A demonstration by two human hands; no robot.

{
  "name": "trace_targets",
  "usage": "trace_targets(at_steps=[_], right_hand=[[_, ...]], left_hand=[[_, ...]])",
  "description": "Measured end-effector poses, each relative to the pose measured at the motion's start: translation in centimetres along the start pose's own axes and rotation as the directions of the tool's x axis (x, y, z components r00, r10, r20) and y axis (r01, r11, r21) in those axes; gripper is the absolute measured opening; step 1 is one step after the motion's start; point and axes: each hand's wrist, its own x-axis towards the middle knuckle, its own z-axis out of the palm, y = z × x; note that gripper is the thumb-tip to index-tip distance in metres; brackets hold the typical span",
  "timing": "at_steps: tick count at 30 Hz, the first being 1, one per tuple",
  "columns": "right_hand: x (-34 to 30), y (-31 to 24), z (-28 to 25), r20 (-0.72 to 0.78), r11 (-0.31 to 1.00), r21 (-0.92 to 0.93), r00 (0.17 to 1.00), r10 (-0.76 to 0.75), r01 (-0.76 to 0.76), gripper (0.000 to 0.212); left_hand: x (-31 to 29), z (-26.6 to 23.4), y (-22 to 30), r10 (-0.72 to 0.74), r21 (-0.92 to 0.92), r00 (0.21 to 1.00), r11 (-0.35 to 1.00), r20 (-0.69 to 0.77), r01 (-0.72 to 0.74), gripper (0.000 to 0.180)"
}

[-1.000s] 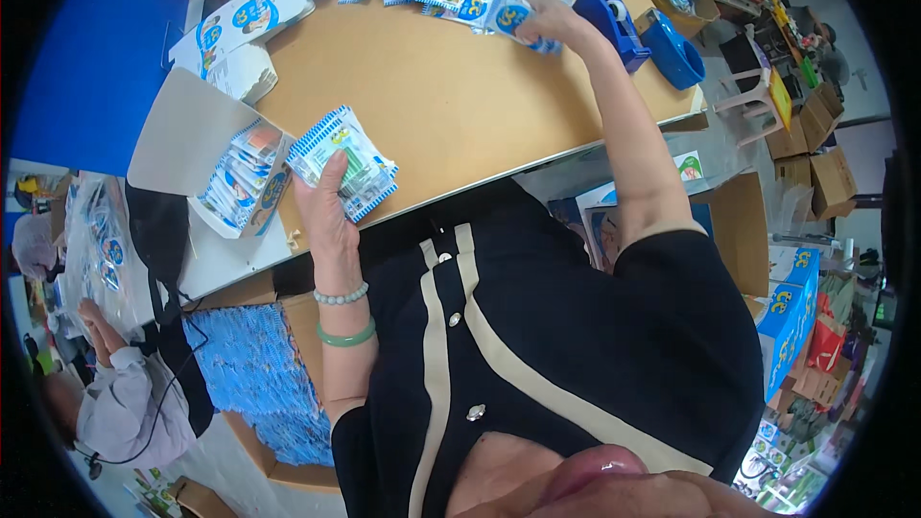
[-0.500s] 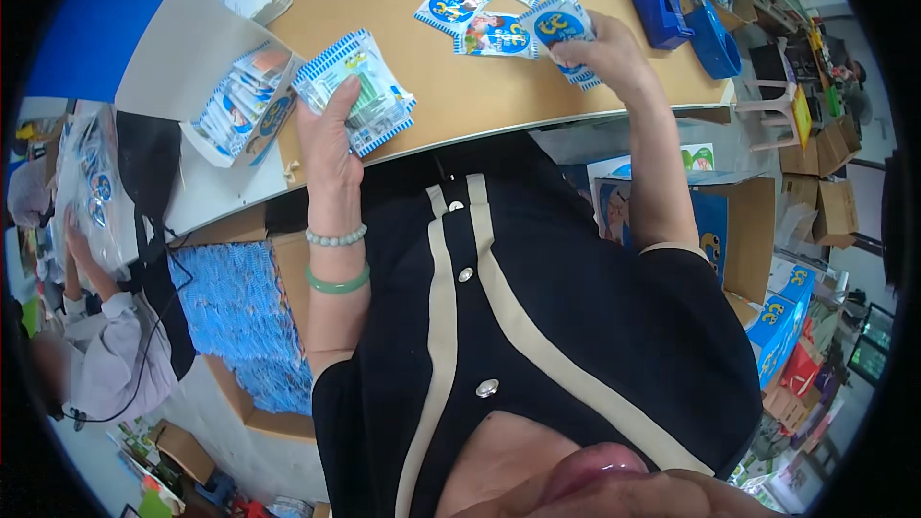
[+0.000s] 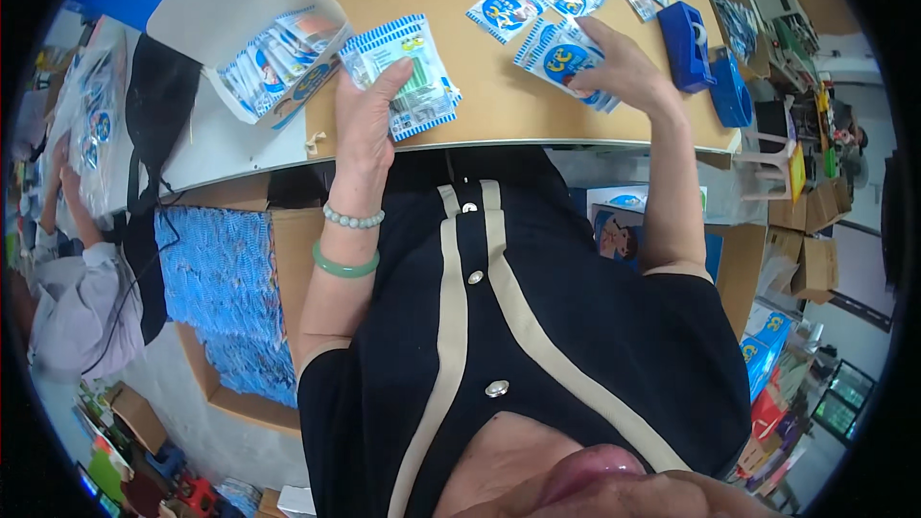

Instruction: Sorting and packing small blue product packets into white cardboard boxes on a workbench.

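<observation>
My left hand is closed on a stack of flat blue-and-white packets, thumb across the top one, near the table's front edge. Farther right, my right hand pinches a smaller bunch of the same packets, fanned slightly and held over the table. Just beyond that bunch, several loose packets lie spread on the tabletop. At the left stands a white carton with its lid folded back and a row of packets inside, close to my left hand.
A blue tape dispenser and a blue round holder stand at the table's right end. Below the table on the left, a cardboard box holds many blue packets. Another person works at the far left.
The view has shifted, so the table's things appear farther right. My right hand has turned its bunch to a flatter slant. Both hands keep their packets.
</observation>
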Motion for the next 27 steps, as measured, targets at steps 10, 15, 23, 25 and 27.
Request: trace_targets(at_steps=[10,15,23,25,27], right_hand=[[10.6,-3.0,1.5,0.191,0.772,-0.445,0.890,-0.413,0.454,0.063],[6.5,-4.4,0.9,0.046,0.840,-0.483,0.965,-0.258,0.248,0.062],[6.6,-10.4,-0.1,-0.019,0.744,0.573,0.914,-0.406,0.343,0.033],[7.6,-15.1,1.5,-0.012,0.662,0.652,0.879,-0.477,0.369,0.031],[7.5,-21.6,3.6,0.205,0.720,0.686,0.920,-0.334,0.109,0.048]], left_hand=[[0.1,0.2,0.0,0.057,0.026,0.997,0.998,0.043,-0.058,0.035],[0.1,0.7,0.0,0.103,0.001,0.994,0.995,-0.028,-0.103,0.036],[-2.5,0.7,10.8,0.219,0.187,0.963,0.964,-0.155,-0.189,0.039],[-0.1,-1.7,12.9,0.492,0.294,0.866,0.843,-0.085,-0.450,0.034],[3.0,-5.8,13.1,0.483,0.377,0.866,0.833,-0.134,-0.406,0.035]])
